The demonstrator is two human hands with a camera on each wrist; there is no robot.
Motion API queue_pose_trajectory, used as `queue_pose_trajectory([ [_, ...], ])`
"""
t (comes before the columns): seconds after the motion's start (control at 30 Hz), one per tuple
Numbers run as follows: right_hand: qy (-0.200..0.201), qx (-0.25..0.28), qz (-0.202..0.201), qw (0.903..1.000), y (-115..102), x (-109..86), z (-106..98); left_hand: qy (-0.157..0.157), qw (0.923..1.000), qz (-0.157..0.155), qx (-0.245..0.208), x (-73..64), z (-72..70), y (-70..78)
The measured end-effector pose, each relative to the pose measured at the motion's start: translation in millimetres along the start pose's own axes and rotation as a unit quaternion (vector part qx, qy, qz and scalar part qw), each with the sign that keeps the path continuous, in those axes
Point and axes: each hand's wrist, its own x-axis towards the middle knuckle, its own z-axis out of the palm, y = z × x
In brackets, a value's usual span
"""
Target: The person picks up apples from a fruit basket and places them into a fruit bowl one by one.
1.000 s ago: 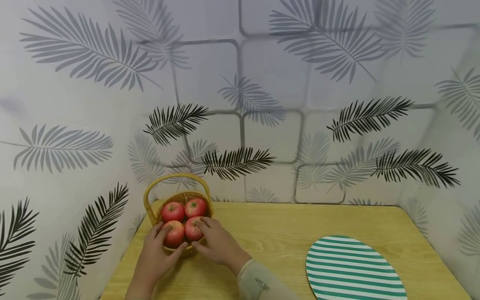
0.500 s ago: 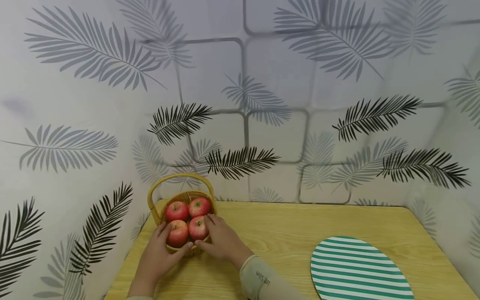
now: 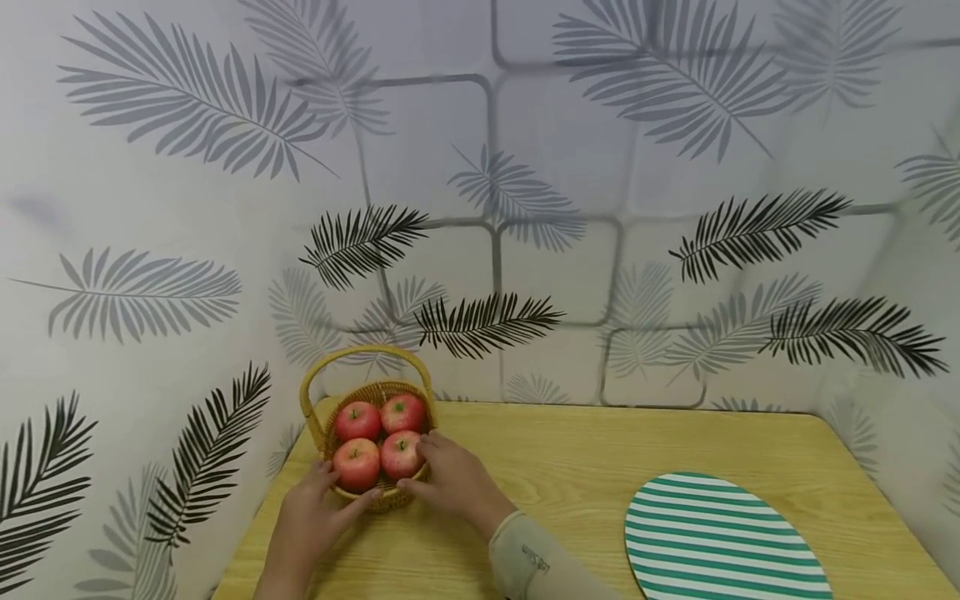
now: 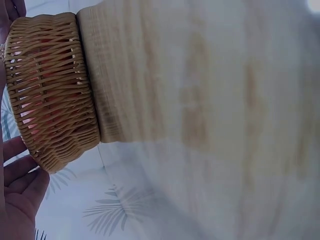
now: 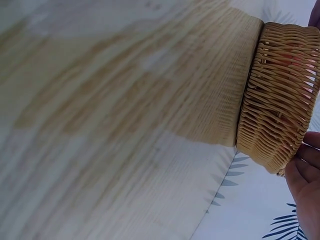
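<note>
A wicker basket (image 3: 393, 500) with a tall arched handle (image 3: 366, 348) stands on the table at the left. Several red apples (image 3: 357, 463) fill it. My left hand (image 3: 309, 518) holds the basket at its front left, thumb toward the front and fingers at the side near an apple. Opposite, my right hand (image 3: 462, 485) holds the front right rim, fingertips close to another apple (image 3: 402, 454). In both wrist views, bent fingers (image 4: 22, 175) of the left hand and fingers (image 5: 306, 165) of the right meet the upper part of the woven wall. The basket's base sits on the wood.
A green-and-white striped oval mat (image 3: 720, 533) lies on the light wooden table (image 3: 540, 467) at the right. Behind and at the sides rise walls (image 3: 555, 275) with a leaf pattern, close to the back of the basket.
The fingers of both hands have drawn back slightly from over the front apples toward the basket's rim. The head view has shifted a little; the basket stays in place on the table.
</note>
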Motion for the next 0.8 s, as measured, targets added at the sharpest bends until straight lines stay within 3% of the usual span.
queue_pose_trajectory([
  [0.23,0.058,-0.046,-0.045,0.9962,1.9,-1.9,1.8,0.0,0.9998,-0.002,0.02,-0.4,-3.8,6.9],
  [0.47,0.08,-0.071,-0.084,0.9907,4.8,-2.2,1.7,0.008,0.9967,0.037,0.071,-1.5,-6.3,17.0],
  [0.63,0.073,-0.083,-0.129,0.9854,6.9,2.3,-1.6,0.008,0.9964,0.044,0.072,-0.6,-4.7,14.1],
  [0.8,0.053,-0.081,-0.151,0.9837,6.3,5.8,-7.7,-0.024,0.9988,0.016,0.04,2.0,-5.2,10.7],
])
